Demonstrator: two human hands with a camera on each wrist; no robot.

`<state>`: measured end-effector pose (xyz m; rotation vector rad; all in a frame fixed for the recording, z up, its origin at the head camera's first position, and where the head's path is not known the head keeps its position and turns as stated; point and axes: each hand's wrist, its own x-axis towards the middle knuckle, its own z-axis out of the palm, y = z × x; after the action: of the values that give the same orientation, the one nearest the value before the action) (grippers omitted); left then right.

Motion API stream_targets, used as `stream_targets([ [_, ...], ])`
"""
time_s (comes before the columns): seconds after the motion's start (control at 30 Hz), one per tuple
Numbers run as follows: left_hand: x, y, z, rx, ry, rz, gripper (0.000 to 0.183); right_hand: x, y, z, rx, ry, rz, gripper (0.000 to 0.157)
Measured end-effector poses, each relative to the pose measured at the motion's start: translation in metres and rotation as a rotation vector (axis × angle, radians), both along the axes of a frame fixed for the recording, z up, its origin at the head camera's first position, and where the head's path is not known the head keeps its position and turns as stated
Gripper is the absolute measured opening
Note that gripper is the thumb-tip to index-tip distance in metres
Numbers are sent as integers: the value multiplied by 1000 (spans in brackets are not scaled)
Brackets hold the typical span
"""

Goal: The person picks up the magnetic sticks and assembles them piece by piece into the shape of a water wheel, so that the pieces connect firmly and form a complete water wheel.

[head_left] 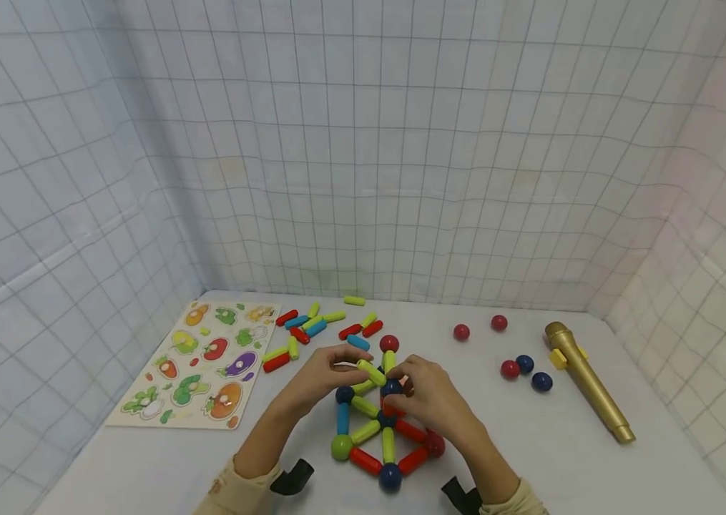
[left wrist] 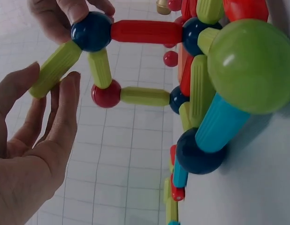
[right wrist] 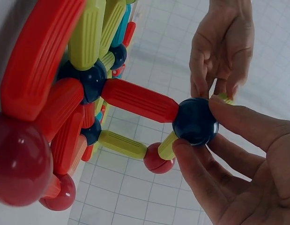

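My left hand (head_left: 324, 373) pinches a yellow-green magnetic rod (left wrist: 55, 70) between thumb and fingers. The rod's far end meets a dark blue ball (left wrist: 92, 31), which my right hand (head_left: 433, 397) grips with its fingertips. That ball tops an upright red rod (right wrist: 140, 100) rising from the middle of a flat wheel-like frame of rods and balls. Another yellow-green rod (left wrist: 100, 69) links the ball to a red ball (left wrist: 106, 93) on a second upright. At the frame's near side are a large green ball (head_left: 341, 447) and a blue ball (head_left: 390, 477).
Loose red, blue and yellow-green rods (head_left: 316, 327) lie behind the frame. On the left is a vegetable puzzle board (head_left: 208, 365). Several loose red and blue balls (head_left: 510, 369) sit to the right, with a gold microphone-shaped toy (head_left: 594, 390) beyond. Grid-patterned cloth walls (head_left: 388, 179) surround the table.
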<state>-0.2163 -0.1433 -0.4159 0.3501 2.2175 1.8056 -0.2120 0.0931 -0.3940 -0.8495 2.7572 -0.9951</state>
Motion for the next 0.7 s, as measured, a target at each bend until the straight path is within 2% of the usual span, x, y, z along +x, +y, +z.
stream_targets([
  [0.07,-4,-9,0,-62,55,5,45,0,1,0,9,3,-3,31],
  [0.1,-7,-15,-1,-126,98,44,43,0,1,0,12,4,-4,31],
  [0.13,-9,-22,-3,-204,145,103,39,0,0,1,15,5,-4,31],
  [0.23,-18,-45,-13,-523,244,362,26,0,-1,1,19,8,-4,30],
  [0.3,-22,-61,-24,-740,239,494,21,1,-2,1,13,7,0,30],
  [0.33,-24,-68,-28,-823,230,521,20,2,-3,1,11,6,1,30],
  [0.4,-26,-76,-33,-945,204,526,22,2,-3,2,11,6,2,29],
  [0.47,-29,-79,-35,-1026,184,507,26,2,-2,3,13,5,-2,29],
  [0.6,-32,-77,-31,-1113,153,484,21,1,0,4,19,10,-3,30],
  [0.7,-34,-77,-27,-1146,102,469,16,2,0,2,18,16,-2,30],
])
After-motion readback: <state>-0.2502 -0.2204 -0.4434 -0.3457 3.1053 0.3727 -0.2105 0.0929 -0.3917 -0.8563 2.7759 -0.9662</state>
